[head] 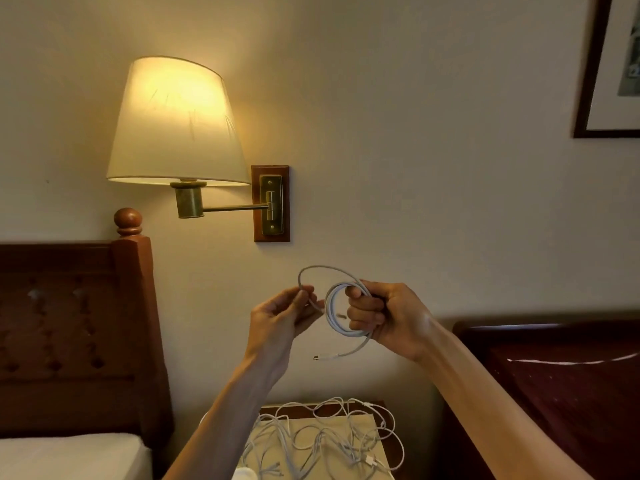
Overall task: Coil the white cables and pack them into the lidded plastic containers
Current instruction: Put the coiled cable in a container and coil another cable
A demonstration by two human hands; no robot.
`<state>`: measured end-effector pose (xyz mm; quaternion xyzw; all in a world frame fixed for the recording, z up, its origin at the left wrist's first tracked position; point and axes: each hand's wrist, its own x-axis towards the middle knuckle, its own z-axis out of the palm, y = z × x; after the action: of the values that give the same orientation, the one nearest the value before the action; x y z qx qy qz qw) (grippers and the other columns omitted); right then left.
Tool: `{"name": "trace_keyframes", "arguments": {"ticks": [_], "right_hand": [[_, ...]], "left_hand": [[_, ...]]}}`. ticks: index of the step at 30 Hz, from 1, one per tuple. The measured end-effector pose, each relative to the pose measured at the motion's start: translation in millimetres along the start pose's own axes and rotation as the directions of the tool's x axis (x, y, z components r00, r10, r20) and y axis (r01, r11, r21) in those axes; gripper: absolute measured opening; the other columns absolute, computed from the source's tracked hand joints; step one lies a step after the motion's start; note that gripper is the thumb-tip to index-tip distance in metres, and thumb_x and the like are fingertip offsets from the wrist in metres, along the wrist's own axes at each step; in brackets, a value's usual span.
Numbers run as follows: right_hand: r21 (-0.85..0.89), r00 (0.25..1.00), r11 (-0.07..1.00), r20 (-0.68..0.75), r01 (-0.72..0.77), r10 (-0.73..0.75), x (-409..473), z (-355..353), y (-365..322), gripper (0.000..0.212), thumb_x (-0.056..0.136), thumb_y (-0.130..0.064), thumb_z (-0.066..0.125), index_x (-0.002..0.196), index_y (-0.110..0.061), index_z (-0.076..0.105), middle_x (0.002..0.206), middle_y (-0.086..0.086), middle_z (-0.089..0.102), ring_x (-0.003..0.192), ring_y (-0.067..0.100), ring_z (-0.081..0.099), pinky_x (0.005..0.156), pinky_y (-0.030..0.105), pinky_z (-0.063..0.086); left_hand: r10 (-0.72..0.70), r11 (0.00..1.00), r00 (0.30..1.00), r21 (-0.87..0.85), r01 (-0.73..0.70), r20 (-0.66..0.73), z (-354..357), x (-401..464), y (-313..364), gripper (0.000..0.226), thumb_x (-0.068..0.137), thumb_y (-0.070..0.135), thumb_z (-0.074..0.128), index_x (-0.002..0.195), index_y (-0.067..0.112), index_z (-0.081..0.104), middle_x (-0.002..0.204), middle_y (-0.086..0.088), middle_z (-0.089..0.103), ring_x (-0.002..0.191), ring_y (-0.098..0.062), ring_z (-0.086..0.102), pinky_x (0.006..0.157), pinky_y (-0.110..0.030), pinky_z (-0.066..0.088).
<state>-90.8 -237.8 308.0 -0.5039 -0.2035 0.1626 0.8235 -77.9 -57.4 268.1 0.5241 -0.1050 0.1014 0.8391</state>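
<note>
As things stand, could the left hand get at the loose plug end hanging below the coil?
Probably yes. The plug end dangles in open air just below the left hand, nothing between them. But that hand is pinching the cable's free loop, which it would have to let go, while the right hand grips the coil.

Right hand point(384, 318) gripping a coiled white cable point(335, 315), left hand point(282, 315) pinching its loose loop, tangled cables point(332, 441) on nightstand point(382, 441) below, lit wall lamp point(176, 123)

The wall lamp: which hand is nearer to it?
Left. The left hand pinches the cable's free loop below and just right of the wall lamp; the right hand, gripping the coil, sits farther right.
</note>
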Motion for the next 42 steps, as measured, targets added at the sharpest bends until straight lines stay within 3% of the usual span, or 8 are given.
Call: {"name": "trace_keyframes", "arguments": {"ticks": [5, 11, 16, 22, 26, 31, 35, 42], "right_hand": [[-0.027, 1.0, 1.0, -0.015, -0.003, 0.002, 0.8, 4.8, 2.0, 0.037, 0.099, -0.01, 0.025, 0.072, -0.008, 0.049, 0.054, -0.004, 0.022, 0.045, 0.008, 0.022, 0.046, 0.022, 0.027], [-0.07, 0.998, 0.996, -0.003, -0.058, 0.058, 1.1, 6.8, 2.4, 0.039, 0.101, -0.011, 0.024, 0.073, -0.008, 0.05, 0.052, -0.005, 0.026, 0.044, 0.008, 0.023, 0.048, 0.023, 0.026], [-0.06, 0.994, 0.993, -0.01, -0.107, 0.106, 3.2, 9.4, 2.5, 0.041, 0.101, -0.011, 0.023, 0.072, -0.007, 0.052, 0.052, -0.005, 0.024, 0.042, 0.007, 0.022, 0.043, 0.021, 0.027], [-0.213, 0.987, 0.977, -0.156, 0.004, -0.038, 5.3, 13.7, 1.5, 0.042, 0.103, -0.011, 0.028, 0.07, -0.006, 0.054, 0.052, -0.002, 0.026, 0.043, 0.009, 0.023, 0.049, 0.024, 0.025], [-0.286, 0.978, 0.957, -0.188, 0.035, -0.092, 5.8, 15.7, 4.1, 0.041, 0.102, -0.011, 0.03, 0.071, -0.007, 0.056, 0.051, -0.004, 0.028, 0.044, 0.009, 0.026, 0.049, 0.024, 0.027], [-0.376, 0.972, 0.924, -0.185, 0.066, -0.145, 9.6, 18.2, 8.9, 0.039, 0.102, -0.01, 0.027, 0.074, -0.007, 0.054, 0.052, -0.003, 0.031, 0.047, 0.01, 0.028, 0.05, 0.023, 0.027], [-0.41, 0.961, 0.907, -0.198, 0.097, -0.193, 13.8, 15.2, 6.3, 0.04, 0.101, -0.008, 0.026, 0.072, -0.008, 0.054, 0.051, -0.004, 0.032, 0.046, 0.01, 0.028, 0.048, 0.022, 0.027], [-0.345, 0.96, 0.934, -0.217, 0.094, -0.177, 21.8, 9.2, 2.8, 0.039, 0.101, -0.008, 0.028, 0.071, -0.007, 0.053, 0.052, -0.004, 0.028, 0.045, 0.009, 0.026, 0.047, 0.021, 0.025]], "left_hand": [[-0.166, 0.955, 0.985, -0.241, 0.172, 0.043, 9.9, -2.8, 8.5, 0.019, 0.093, 0.005, 0.054, 0.103, -0.001, 0.068, 0.087, -0.015, 0.071, 0.081, -0.024, 0.068, 0.069, -0.029, 0.061], [-0.36, 0.873, 0.925, -0.305, 0.381, 0.125, 6.3, -3.3, 13.9, 0.024, 0.093, 0.004, 0.049, 0.111, -0.001, 0.064, 0.089, -0.016, 0.069, 0.069, -0.019, 0.068, 0.062, -0.028, 0.061], [-0.439, 0.795, 0.872, -0.359, 0.489, 0.218, 11.2, -4.6, 12.6, 0.028, 0.078, 0.003, 0.054, 0.103, -0.006, 0.064, 0.071, -0.014, 0.067, 0.053, -0.017, 0.065, 0.05, -0.026, 0.057], [-0.335, 0.936, 0.937, 0.148, 0.319, 0.096, 18.2, -12.5, 18.2, 0.031, 0.097, 0.015, 0.052, 0.079, 0.012, 0.078, 0.084, -0.009, 0.071, 0.082, -0.022, 0.064, 0.08, -0.038, 0.053], [-0.229, 0.919, 0.968, 0.352, 0.178, 0.107, 24.2, -27.0, 26.5, 0.029, 0.09, 0.043, 0.061, 0.091, 0.017, 0.075, 0.091, -0.005, 0.071, 0.093, -0.021, 0.063, 0.08, -0.038, 0.049], [-0.02, 0.772, 0.999, 0.636, -0.004, 0.031, 30.6, -36.8, 26.4, 0.019, 0.081, 0.02, 0.074, 0.098, 0.013, 0.069, 0.089, -0.006, 0.07, 0.082, -0.014, 0.066, 0.069, -0.028, 0.052], [0.254, 0.404, 0.967, 0.909, -0.104, -0.002, 25.7, -44.7, 21.6, 0.022, 0.083, 0.044, 0.07, 0.079, 0.023, 0.072, 0.069, 0.011, 0.067, 0.061, -0.002, 0.06, 0.056, -0.018, 0.043], [0.148, 0.202, 0.984, 0.971, -0.129, 0.1, 24.0, -62.2, 16.0, 0.031, 0.089, 0.044, 0.063, 0.076, 0.019, 0.076, 0.062, 0.011, 0.064, 0.054, -0.005, 0.056, 0.047, -0.01, 0.029]]}}
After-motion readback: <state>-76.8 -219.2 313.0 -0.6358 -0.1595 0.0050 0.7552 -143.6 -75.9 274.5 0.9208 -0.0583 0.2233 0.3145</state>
